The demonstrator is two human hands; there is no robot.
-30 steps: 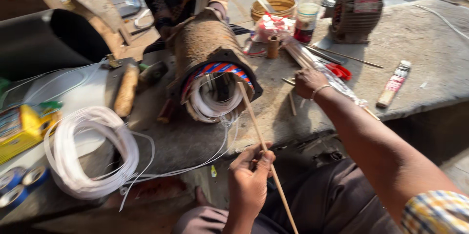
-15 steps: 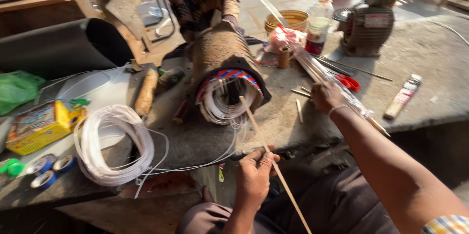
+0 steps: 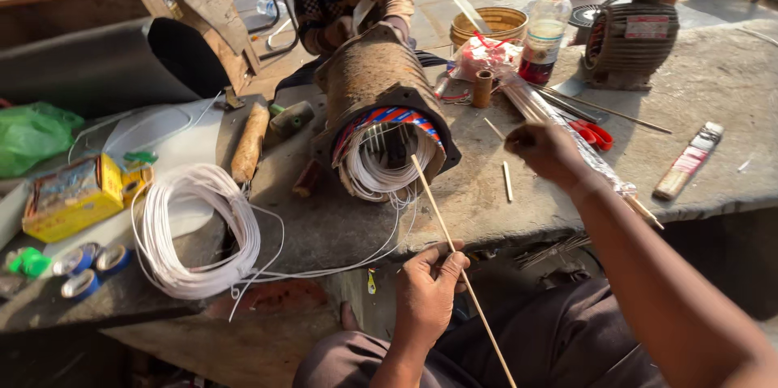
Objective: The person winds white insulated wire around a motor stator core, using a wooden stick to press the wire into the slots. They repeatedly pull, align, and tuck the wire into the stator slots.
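From the head camera, the left hand (image 3: 428, 287) sits low in front of the body, its fingers (image 3: 450, 262) closed around a thin pale stick (image 3: 442, 222). The stick runs up from below the hand to the open mouth of a rusty motor casing (image 3: 381, 104) lying on its side on the counter (image 3: 721, 80), and its tip reaches the white wire windings (image 3: 381, 167) packed inside. Such a slim stick looks light and stiff but likely to snap if bent, so a pinch near the middle, as now, seems the safest hold; gripping nearer the tip would give finer control.

The right hand (image 3: 549, 151) hovers over the counter just right of the casing, fingers curled shut; whether it pinches anything I cannot tell. It is just beside a clear-wrapped bundle of sticks (image 3: 559, 124) and near red scissors (image 3: 596, 135).

The casing looks heavy and unlikely to shift; the windings appear soft and easily nicked. A loose coil of white wire (image 3: 198, 230) lies to the left, springy and prone to tangling. Another person's hands (image 3: 356, 27) rest on the far end of the casing.
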